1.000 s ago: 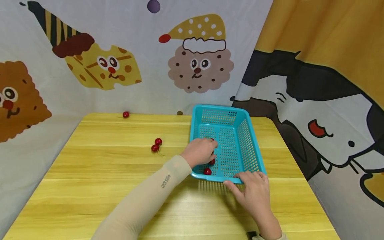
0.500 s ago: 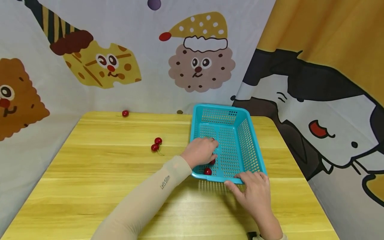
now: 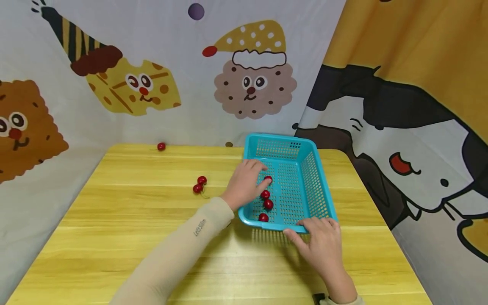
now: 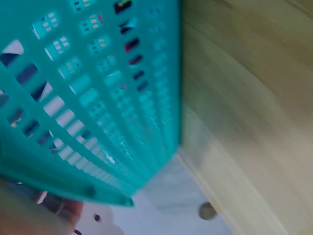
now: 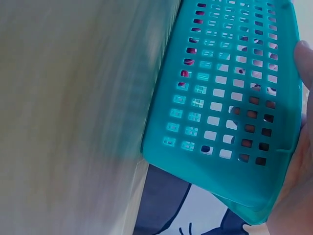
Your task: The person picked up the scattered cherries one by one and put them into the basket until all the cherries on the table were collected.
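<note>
A turquoise plastic basket [image 3: 286, 182] with slotted walls stands on the right part of the table. My left hand [image 3: 245, 180] is over its left side with fingers apart. The thumb overlaps a cherry [image 3: 268, 179], and nothing is pinched. Nearer to me in the basket lie more cherries: one cherry [image 3: 265, 194], a second cherry [image 3: 268, 204] and a third cherry [image 3: 263, 217] by the front corner. My right hand [image 3: 322, 241] grips the near rim at the right, thumb outside and fingers over the edge. The right wrist view catches that hand [image 5: 303, 161] along the basket rim [image 5: 293, 98].
Left of the basket, two touching cherries [image 3: 200, 185] with stems lie on the wooden table [image 3: 126, 237]. Another cherry [image 3: 161, 146] sits at the table's far edge. A cartoon-printed cloth [image 3: 198, 84] hangs behind, and a yellow curtain [image 3: 419, 38] at the right.
My left hand has drawn back leftward and its fingers have spread, so cherries that it covered now show. The right hand keeps its hold on the rim.
</note>
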The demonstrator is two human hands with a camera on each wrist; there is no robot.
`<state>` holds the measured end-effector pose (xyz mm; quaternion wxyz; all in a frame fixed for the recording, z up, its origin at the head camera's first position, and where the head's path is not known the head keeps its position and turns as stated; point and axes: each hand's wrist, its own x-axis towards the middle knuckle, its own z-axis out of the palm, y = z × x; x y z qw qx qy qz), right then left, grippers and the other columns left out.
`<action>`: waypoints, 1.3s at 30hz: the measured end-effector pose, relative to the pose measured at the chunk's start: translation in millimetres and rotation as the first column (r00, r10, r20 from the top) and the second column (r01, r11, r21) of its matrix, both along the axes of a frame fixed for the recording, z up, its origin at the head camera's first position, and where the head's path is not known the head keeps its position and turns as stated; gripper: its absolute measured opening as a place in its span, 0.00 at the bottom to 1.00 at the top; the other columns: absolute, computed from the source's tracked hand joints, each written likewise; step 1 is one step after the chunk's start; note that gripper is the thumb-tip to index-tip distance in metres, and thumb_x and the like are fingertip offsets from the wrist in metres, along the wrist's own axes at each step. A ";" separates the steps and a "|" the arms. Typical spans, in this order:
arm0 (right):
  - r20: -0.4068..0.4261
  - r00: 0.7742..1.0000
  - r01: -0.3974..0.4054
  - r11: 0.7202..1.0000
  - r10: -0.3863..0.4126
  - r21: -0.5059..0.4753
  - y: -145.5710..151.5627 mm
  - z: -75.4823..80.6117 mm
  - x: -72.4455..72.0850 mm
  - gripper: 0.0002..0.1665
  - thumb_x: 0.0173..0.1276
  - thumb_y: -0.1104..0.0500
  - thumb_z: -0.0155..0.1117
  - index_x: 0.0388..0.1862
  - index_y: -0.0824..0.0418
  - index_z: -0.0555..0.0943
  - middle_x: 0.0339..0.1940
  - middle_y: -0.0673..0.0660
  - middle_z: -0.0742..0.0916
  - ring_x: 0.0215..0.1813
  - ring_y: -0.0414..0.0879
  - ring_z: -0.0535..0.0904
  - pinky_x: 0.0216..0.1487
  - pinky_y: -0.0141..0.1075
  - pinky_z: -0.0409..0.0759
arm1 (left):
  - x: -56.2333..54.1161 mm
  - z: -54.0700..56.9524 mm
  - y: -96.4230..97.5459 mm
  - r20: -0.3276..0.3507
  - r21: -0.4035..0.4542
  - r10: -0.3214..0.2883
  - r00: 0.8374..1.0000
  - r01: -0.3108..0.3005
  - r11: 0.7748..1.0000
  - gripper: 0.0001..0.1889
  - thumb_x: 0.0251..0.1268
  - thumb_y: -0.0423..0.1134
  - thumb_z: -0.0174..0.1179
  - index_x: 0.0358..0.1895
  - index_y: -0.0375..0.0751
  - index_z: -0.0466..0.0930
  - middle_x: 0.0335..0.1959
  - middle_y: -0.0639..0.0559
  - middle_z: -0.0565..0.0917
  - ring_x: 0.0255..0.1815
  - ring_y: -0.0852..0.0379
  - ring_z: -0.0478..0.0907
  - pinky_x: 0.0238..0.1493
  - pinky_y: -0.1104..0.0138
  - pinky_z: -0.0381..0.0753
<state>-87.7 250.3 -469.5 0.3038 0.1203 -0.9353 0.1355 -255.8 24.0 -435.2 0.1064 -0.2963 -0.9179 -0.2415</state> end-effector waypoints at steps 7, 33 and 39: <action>0.016 1.000 0.015 1.000 -0.015 -0.007 -4.0 -3.6 -1.5 0.41 0.71 0.20 0.56 0.35 0.56 0.87 0.31 0.56 0.91 0.38 0.58 0.86 0.57 0.58 0.72 | -16.1 -5.3 -34.3 0.001 0.116 0.116 0.993 -0.115 0.987 0.22 0.80 0.50 0.61 0.67 0.40 0.78 0.66 0.46 0.82 0.71 0.45 0.76 0.80 0.50 0.73; -0.008 1.000 0.007 1.000 -0.007 -0.020 -8.7 -2.1 -4.8 0.38 0.70 0.22 0.60 0.34 0.55 0.88 0.30 0.56 0.91 0.37 0.58 0.86 0.58 0.60 0.72 | -73.1 -36.0 -65.1 0.193 0.101 0.496 0.847 -0.520 0.848 0.42 0.72 0.55 0.70 0.77 0.34 0.62 0.73 0.34 0.69 0.68 0.37 0.73 0.70 0.47 0.79; -0.014 1.000 0.008 1.000 -0.008 -0.022 -7.8 -4.4 -5.4 0.40 0.71 0.20 0.56 0.35 0.55 0.88 0.30 0.56 0.91 0.38 0.58 0.85 0.58 0.61 0.72 | -77.1 -44.1 -65.7 0.180 0.029 0.503 0.845 -0.516 0.856 0.44 0.69 0.55 0.73 0.77 0.34 0.63 0.75 0.33 0.69 0.69 0.35 0.73 0.68 0.46 0.80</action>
